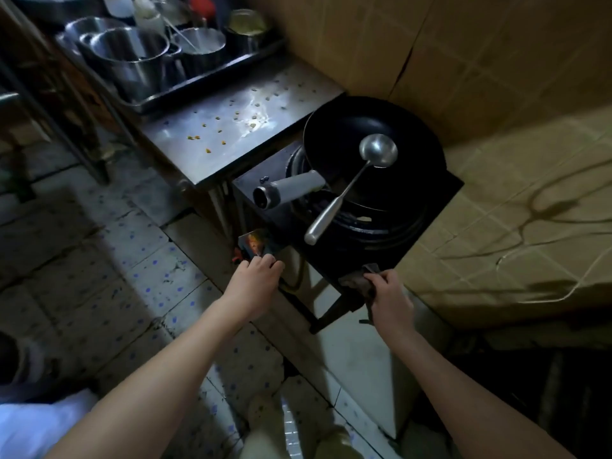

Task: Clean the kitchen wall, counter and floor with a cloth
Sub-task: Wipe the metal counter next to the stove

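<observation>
Cloth [357, 281] lies dark and limp on the stove's [430, 200] near corner in the head view, pinched in our right hand [389, 293]. We judge it light, soft and perhaps damp, best wadded in the palm. Our left hand [258, 271] curls at a colourful packet [253, 245]; whether it grips, we cannot tell. Crumbs [198, 138] dot the table [212, 127].

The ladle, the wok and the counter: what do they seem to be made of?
The ladle is probably stainless steel: silver, with bright highlights on its bowl. The wok is dark metal, perhaps carbon steel or coated; its matt black look leaves this open. The counter is likely stainless sheet: grey, reflective, spotted with food bits.
</observation>
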Available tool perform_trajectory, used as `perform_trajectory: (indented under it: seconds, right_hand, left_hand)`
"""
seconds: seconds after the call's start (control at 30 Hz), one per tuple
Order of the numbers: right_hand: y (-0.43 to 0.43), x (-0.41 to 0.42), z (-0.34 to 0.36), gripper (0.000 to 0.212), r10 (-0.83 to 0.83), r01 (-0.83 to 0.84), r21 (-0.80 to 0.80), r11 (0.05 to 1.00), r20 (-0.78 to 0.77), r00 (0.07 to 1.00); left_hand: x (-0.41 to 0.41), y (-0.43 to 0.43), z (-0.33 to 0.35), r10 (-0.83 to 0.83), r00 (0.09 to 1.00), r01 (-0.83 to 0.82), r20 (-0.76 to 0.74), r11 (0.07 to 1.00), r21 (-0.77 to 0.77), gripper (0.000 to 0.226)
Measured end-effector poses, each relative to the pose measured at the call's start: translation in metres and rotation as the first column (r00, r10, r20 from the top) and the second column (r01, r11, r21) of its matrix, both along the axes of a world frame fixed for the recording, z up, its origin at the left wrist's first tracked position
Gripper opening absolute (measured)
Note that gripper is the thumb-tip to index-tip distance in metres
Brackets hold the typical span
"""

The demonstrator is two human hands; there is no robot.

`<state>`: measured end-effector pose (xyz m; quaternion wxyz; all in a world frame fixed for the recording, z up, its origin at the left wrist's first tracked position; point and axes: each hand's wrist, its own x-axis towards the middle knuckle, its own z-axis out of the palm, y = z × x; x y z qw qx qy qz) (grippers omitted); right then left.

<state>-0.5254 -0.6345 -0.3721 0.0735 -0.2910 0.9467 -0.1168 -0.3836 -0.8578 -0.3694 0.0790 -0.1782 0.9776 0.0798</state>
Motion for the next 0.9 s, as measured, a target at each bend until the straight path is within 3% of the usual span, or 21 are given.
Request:
perform_trajectory:
  seconds: [0.23,0.33,0.53,0.67,0.77,0.9]
  right_hand:
    - [-0.025,-0.040,-0.019,0.038,-0.159,0.195,-0.155,0.969,0.215,0.963]
    - [-0.049,-0.032,-0.030,0.044,-0.191,0.206,-0.057,0.977,0.195,0.962]
    - [-0.080,-0.017,-0.042,0.058,-0.122,0.114,0.105,0.988,0.079,0.989]
    - [-0.070,-0.019,-0.047,0.067,0.064,-0.080,0.133,0.988,0.117,0.991]
    - [-0.052,-0.024,-0.049,0.057,0.183,-0.189,0.116,0.975,0.068,0.981]
    - [-0.027,-0.040,-0.048,0.048,0.136,-0.141,0.092,0.986,0.058,0.989]
  left_hand:
    - [-0.006,-0.021,-0.017,-0.051,0.998,0.050,0.041,0.998,0.026,0.048]
    - [-0.001,-0.028,-0.024,-0.054,0.996,0.053,0.065,0.998,0.015,0.048]
    - [0.007,-0.039,-0.029,-0.075,0.995,0.074,0.069,0.997,0.017,0.043]
    - [0.007,-0.038,-0.028,-0.083,0.992,0.082,0.099,0.996,0.018,0.044]
    - [0.004,-0.036,-0.024,-0.088,0.990,0.087,0.108,0.996,0.016,0.045]
    - [0.002,-0.032,-0.020,-0.065,0.987,0.063,0.150,0.998,0.015,0.044]
